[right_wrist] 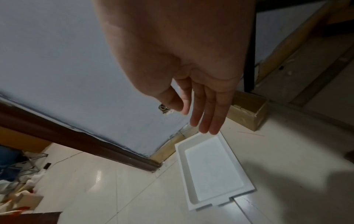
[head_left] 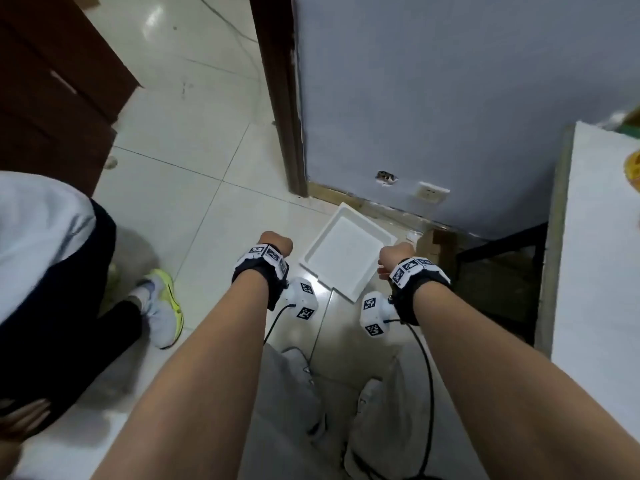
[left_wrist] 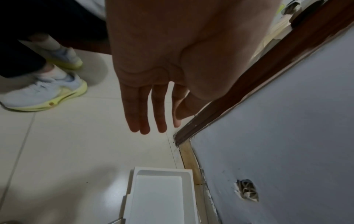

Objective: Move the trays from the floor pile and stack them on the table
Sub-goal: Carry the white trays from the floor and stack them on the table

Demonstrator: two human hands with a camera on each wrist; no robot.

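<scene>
A shallow white rectangular tray lies on the pale tiled floor against the grey wall; it also shows in the left wrist view and the right wrist view. Whether more trays lie under it I cannot tell. Both my arms reach down toward it. My left hand hangs above the floor just left of the tray, its fingers straight and empty. My right hand hovers over the tray's right edge, fingers straight, holding nothing. The white table top is at the right.
Another person crouches at the left, with white and yellow shoes on the floor. A brown door frame meets the wall beside the tray. A cardboard box and black table legs sit right of the tray. Cables trail by my feet.
</scene>
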